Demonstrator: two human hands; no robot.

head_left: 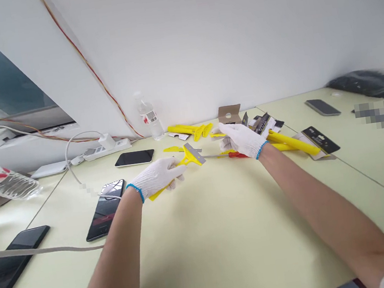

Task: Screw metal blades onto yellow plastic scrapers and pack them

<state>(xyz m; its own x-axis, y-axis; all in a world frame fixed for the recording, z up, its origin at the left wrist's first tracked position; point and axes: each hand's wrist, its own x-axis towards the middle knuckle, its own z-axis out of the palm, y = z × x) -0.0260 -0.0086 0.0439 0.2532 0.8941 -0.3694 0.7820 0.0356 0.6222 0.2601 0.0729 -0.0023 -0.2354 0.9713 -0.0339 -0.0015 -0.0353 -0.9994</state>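
Note:
Both my hands wear white knit gloves. My left hand is closed round the handle of a yellow scraper, whose metal blade edge points right. My right hand is closed over a screwdriver with a red handle; its thin metal shaft reaches left toward the scraper's head. Under and beside my right hand lie more yellow scraper handles and black-and-card packaging.
Yellow scraper parts lie by the wall next to a clear water bottle. Phones lie at the left and one at the right. A power strip and cables run along the left.

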